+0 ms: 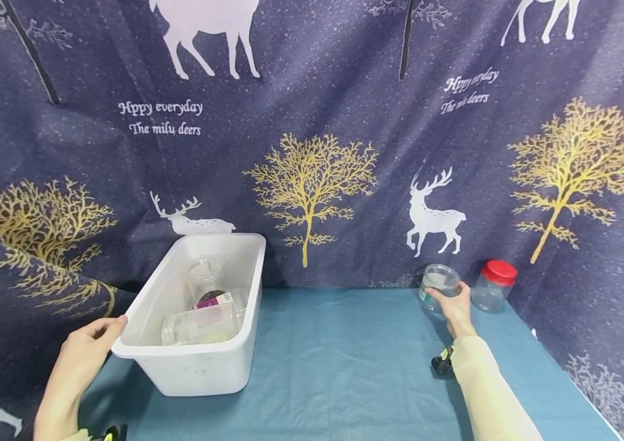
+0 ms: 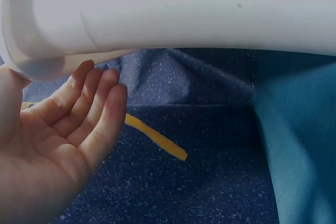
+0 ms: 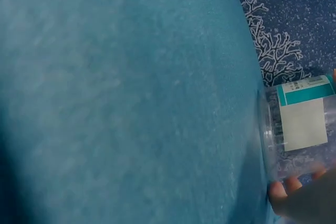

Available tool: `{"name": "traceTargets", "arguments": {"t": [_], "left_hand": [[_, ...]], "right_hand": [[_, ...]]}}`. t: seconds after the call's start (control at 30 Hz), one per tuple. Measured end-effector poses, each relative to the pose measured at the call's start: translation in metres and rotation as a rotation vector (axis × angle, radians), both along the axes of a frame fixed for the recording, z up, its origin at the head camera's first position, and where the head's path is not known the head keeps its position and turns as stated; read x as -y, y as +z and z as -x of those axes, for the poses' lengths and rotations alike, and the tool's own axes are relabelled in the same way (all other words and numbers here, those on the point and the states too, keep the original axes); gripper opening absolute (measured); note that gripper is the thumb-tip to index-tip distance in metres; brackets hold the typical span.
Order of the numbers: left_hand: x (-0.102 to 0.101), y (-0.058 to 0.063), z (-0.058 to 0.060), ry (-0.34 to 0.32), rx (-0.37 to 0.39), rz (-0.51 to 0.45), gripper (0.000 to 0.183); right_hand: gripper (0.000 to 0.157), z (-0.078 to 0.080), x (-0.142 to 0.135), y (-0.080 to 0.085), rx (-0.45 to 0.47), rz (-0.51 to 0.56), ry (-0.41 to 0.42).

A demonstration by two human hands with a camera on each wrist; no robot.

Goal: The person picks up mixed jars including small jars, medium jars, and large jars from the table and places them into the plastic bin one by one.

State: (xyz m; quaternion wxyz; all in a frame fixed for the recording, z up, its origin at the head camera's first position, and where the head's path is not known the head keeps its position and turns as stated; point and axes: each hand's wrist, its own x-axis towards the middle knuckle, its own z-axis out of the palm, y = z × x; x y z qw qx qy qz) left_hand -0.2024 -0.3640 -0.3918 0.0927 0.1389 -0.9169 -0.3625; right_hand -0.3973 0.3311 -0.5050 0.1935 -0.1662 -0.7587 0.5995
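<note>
At the back right, my right hand [image 1: 457, 305] grips a clear plastic jar [image 1: 437, 285] with no lid on its top. The right wrist view shows the jar's white and teal label [image 3: 304, 116], with fingertips [image 3: 292, 183] against its side. My left hand [image 1: 90, 344] holds the near left corner of a white plastic bin [image 1: 207, 367] by its rim. In the left wrist view the fingers of that hand [image 2: 63, 124] curl up beneath the rim and the thumb lies at its edge. Inside the bin are clear jars, one lying on its side [image 1: 199, 325].
Right of the held jar stands another clear jar with a red lid [image 1: 499, 273], near the table's right edge. A teal cloth [image 1: 339, 361] covers the table. Behind it hangs a dark blue curtain [image 1: 334, 104] printed with deer and trees.
</note>
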Motion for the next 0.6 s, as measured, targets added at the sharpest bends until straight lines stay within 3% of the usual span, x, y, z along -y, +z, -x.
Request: {"name": "traceTargets", "arguments": {"t": [0.2, 0.6], "left_hand": [[0.0, 0.0, 0.0, 0.007, -0.011, -0.004, 0.073], [-0.001, -0.001, 0.001, 0.007, -0.028, 0.007, 0.07]], "right_hand": [[0.108, -0.007, 0.004, 0.011, 0.02, -0.022, 0.035], [0.097, -0.024, 0.041, 0.035, -0.026, -0.184, 0.07]]}}
